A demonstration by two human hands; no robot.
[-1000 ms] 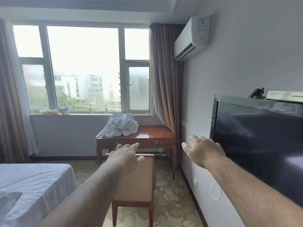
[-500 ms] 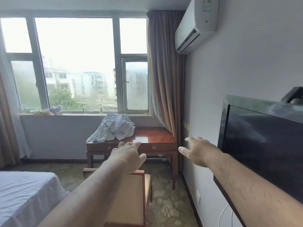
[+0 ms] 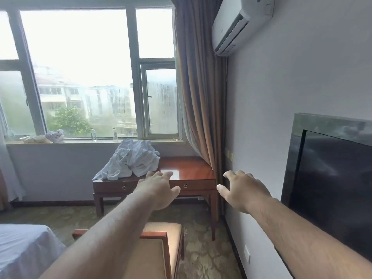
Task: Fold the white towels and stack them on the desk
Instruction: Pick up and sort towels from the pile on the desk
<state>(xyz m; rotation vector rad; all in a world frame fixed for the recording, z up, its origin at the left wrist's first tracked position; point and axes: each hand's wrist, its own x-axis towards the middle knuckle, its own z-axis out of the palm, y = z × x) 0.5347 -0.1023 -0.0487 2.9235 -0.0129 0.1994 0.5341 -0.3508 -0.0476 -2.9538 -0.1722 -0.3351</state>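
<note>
In the head view, the towels (image 3: 129, 160) are lying in one crumpled white heap on the left half of the desk (image 3: 187, 168), under the window, with one corner hanging toward the desk's front left edge; how many towels are in the heap cannot be told, since the folds are running together. Both hands are reaching forward at arm's length, empty. The left hand (image 3: 159, 190) is hanging with fingers loosely spread, gripping nothing, and the right hand (image 3: 241, 190) is likewise spread wide and holding nothing. The heap is lying ahead and to the left of both hands, still well apart from them, its long axis running roughly along the desk's width. The left hand is nearer it. One chair (image 3: 161, 248) is standing between the person and the desk, and two small bottles (image 3: 93, 134) are standing on the sill.
</note>
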